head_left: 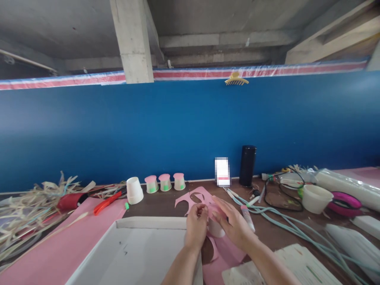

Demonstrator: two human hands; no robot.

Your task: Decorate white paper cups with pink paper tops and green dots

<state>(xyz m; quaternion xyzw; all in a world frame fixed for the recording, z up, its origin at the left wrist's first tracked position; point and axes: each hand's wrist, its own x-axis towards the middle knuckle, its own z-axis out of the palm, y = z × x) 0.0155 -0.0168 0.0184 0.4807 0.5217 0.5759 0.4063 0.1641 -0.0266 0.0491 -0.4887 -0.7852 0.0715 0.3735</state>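
Observation:
A small white paper cup (216,229) with a pink paper disc (212,209) over its top is between my two hands, partly hidden by them. My left hand (197,222) is closed, its fingertips pinching at the left edge of the disc and cup. From the right, my right hand (233,221) wraps the cup, its thumb toward the disc and its fingers reaching along the far side. Around and beneath them lies a pink paper sheet (228,257) and a pink offcut (184,198) with round holes cut out.
Three pink-topped cups (164,183) stand at the back beside an upturned white cup (134,190). A white box lid (139,253) lies left, near orange-red scissors (107,202). Rightward are a glue stick (247,217), pale blue cables (285,217), a black cylinder (247,165) and a white tub (316,198).

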